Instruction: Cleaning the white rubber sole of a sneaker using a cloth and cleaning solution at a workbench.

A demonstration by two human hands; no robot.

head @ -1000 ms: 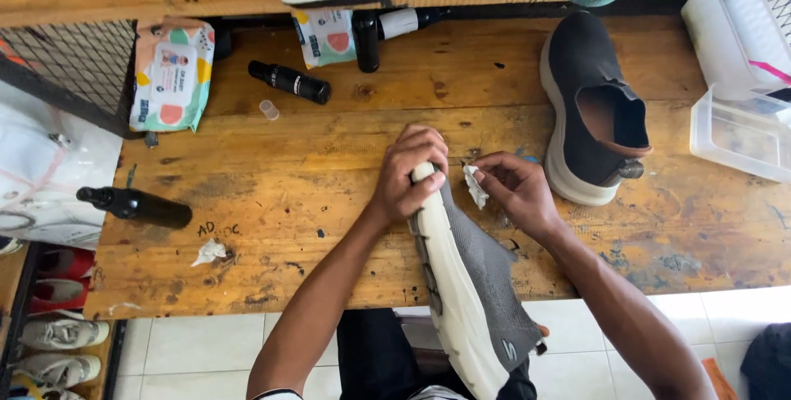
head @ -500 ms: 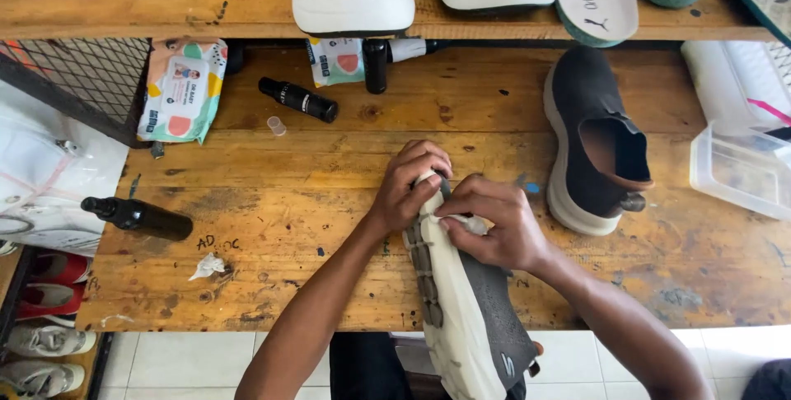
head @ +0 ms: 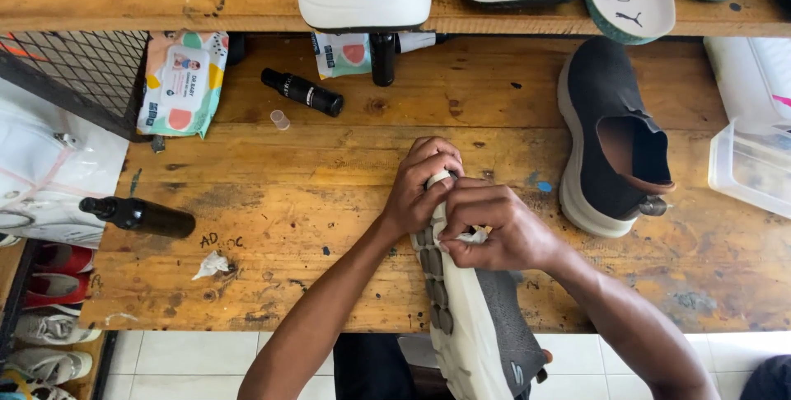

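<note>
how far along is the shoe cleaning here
Done: cannot tell; a used scrap lies on the bench. In hand: left hand grips the grey shoe's toe while right hand presses a white wipe on its sole edge. Left: the dark shoe sits apart, untouched.

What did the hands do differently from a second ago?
The right hand, with its white wipe, moved left from beside the shoe onto the grey shoe's sole. The left hand kept its grip on the toe. The bottles and the other shoe stayed put.
</note>
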